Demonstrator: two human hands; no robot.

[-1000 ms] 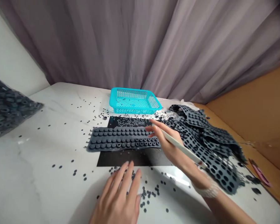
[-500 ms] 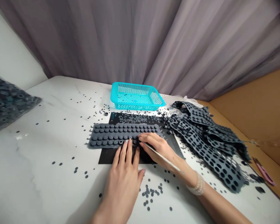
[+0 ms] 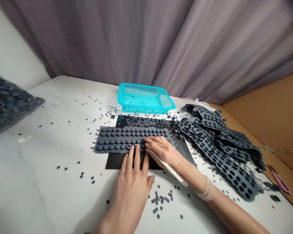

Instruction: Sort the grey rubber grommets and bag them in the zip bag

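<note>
A dark grey rubber sheet (image 3: 112,139) with rows of round raised knobs lies across a black mat (image 3: 112,162). My left hand (image 3: 134,175) rests flat, fingers spread, its fingertips on the sheet's near edge. My right hand (image 3: 166,151) is closed round a thin white pen-like tool (image 3: 173,173), whose back end sticks out beneath the wrist. The tool's tip is hidden by my fingers, close to the knobs at the sheet's near right part. Small dark discs (image 3: 158,199) are scattered on the white table and the mat.
A turquoise plastic basket (image 3: 146,109) stands behind the mat. To the right lies a heap of punched rubber sheets (image 3: 217,149), with a pink-handled tool (image 3: 279,180) past it. On the left is a clear bag (image 3: 9,104) of dark rubber pieces. A cardboard panel (image 3: 266,113) borders the right side.
The back end of the white tool has swung down and left as my right hand tilts it. My left hand stays on the sheet. The whole view has shifted slightly.
</note>
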